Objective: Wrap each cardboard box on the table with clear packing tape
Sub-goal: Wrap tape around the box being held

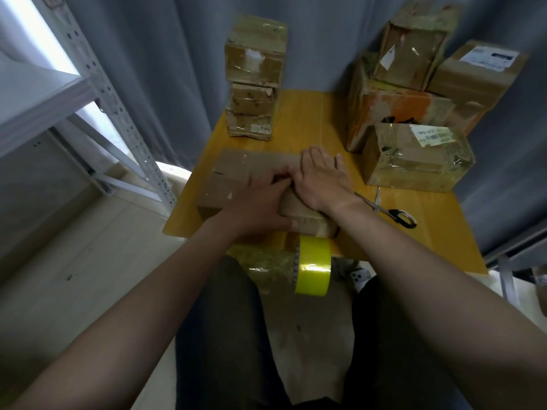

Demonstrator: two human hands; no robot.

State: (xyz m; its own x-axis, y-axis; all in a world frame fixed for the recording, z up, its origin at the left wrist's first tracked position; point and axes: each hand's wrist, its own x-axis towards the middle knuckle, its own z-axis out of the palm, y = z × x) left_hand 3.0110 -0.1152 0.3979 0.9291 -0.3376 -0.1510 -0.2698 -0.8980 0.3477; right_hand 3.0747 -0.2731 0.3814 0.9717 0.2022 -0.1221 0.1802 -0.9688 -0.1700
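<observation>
Yellow surface [310, 113]: carries flat cardboard box [236, 173], which sits at its near edge.
Box: likely light, stiff at edges, top panel may give. Hold it by corners.
Your right hand [321, 179]: flat, fingers straight, pressing box top.
Your left hand [260, 202]: on box top, thumb over near face. Whether it pinches anything, cannot tell.
Tape roll [313, 264]: hangs just below box.
Scissors [384, 208]: right of box.

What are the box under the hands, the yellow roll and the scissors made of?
The box looks like plain brown cardboard: dull, matte, with creased, worn edges. The yellow roll seems to be plastic tape, glossy, because light glints off its smooth side. The scissors have thin silvery blades, probably metal, and black handles, likely plastic, though they are too small to be sure.
</observation>
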